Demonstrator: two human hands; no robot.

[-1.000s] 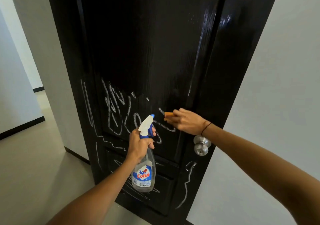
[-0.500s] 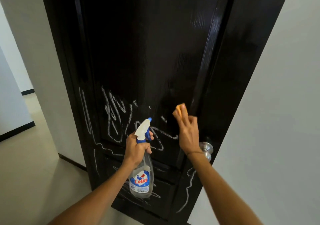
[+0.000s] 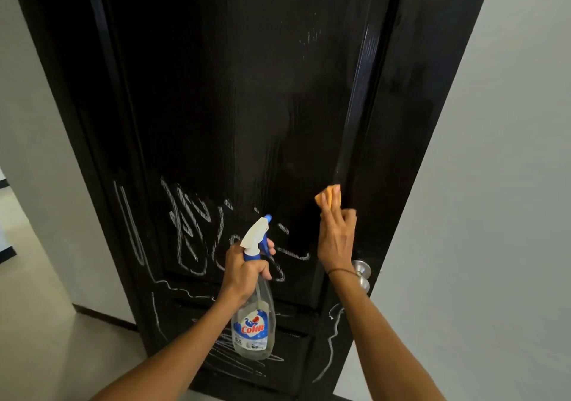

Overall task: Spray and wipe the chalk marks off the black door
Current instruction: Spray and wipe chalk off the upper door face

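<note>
The black door (image 3: pixel 247 91) fills the view, glossy and wet-looking in its upper half. White chalk marks (image 3: pixel 188 221) cover its lower half, down to the bottom panels and the right stile. My left hand (image 3: pixel 244 271) grips the neck of a clear spray bottle (image 3: pixel 255 317) with a white and blue trigger head, nozzle toward the door. My right hand (image 3: pixel 336 237) presses an orange cloth (image 3: pixel 329 196) against the door beside the right panel edge, fingers pointing up over it.
A silver round door knob (image 3: pixel 363 272) sits just right of my right wrist. A white wall (image 3: pixel 494 215) borders the door on the right, and another white wall (image 3: pixel 40 184) stands on the left. Pale floor (image 3: pixel 46 354) lies below left.
My right hand turned from sideways to fingers-up and slid the orange cloth up along the right panel edge. The left hand kept the bottle in about the same place.
</note>
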